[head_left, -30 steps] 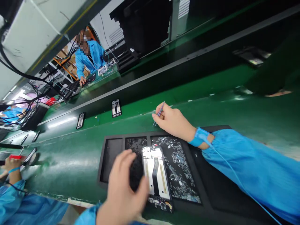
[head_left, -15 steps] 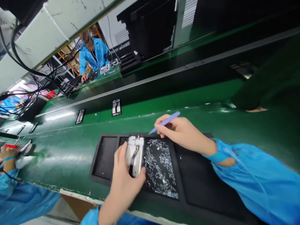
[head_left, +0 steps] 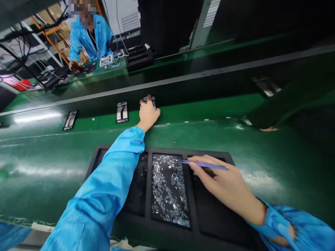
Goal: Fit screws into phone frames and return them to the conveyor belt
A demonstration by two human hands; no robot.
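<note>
My left hand (head_left: 148,113) reaches out over the green conveyor strip, its fingers around a phone chassis (head_left: 153,101) and partly covering it. My right hand (head_left: 217,177) pinches blue-purple tweezers (head_left: 208,164). Their tips are over the upper right of a compartment strewn with many tiny shiny parts (head_left: 170,188). That compartment belongs to a black tray (head_left: 149,198) on the bench. Left of my left hand, another phone chassis (head_left: 122,112) with a dark ribbon down its middle lies on the strip.
Farther left on the strip lies one more phone chassis (head_left: 70,120). A dim phone chassis (head_left: 265,86) appears at the right. Across the line, a person in blue (head_left: 90,40) works beside black trays (head_left: 138,57) and a white power strip (head_left: 106,60).
My left hand has carried the phone chassis from above the tray forward onto the strip. My right hand has moved right and down, with the tweezers now nearly level. The view has shifted.
</note>
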